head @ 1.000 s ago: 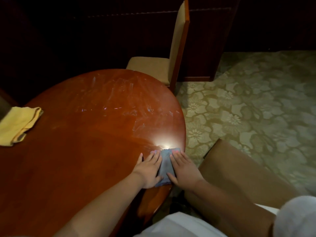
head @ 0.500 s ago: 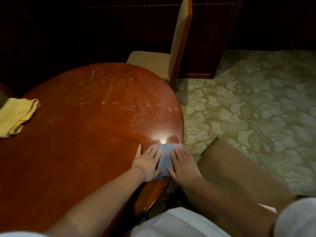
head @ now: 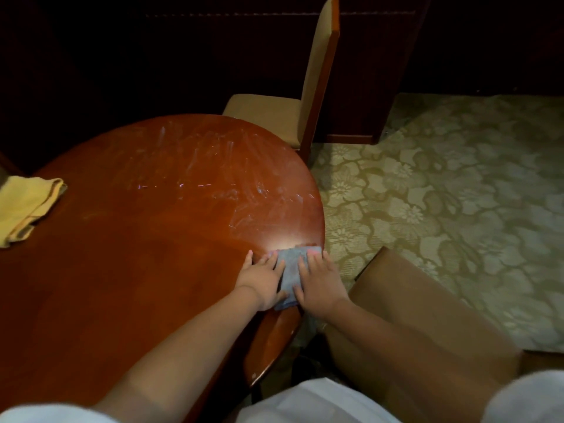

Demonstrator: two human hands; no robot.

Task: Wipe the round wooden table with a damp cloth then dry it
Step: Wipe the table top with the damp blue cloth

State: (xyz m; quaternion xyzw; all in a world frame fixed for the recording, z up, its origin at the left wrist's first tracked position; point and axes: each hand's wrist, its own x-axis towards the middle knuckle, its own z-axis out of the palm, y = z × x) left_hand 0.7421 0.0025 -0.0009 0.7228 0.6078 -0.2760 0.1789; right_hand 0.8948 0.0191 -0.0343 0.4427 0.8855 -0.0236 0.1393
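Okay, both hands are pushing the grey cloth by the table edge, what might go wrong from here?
The folded grey cloth under the left hand and right hand sits at the round wooden table rim and may slide off. The far side shows streaks. The yellow cloth overhangs the left edge.

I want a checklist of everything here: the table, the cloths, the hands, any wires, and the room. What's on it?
Surface: round wooden table, glossy, wipe streaks on the far part.
Job's things: grey cloth flat near the table's right edge; yellow cloth folded at the left edge.
Clutter: nothing seen.
Hands: left hand and right hand press flat on the grey cloth, side by side.
Cables: nothing seen.
Surroundings: chair behind the table, patterned carpet, dark wall.
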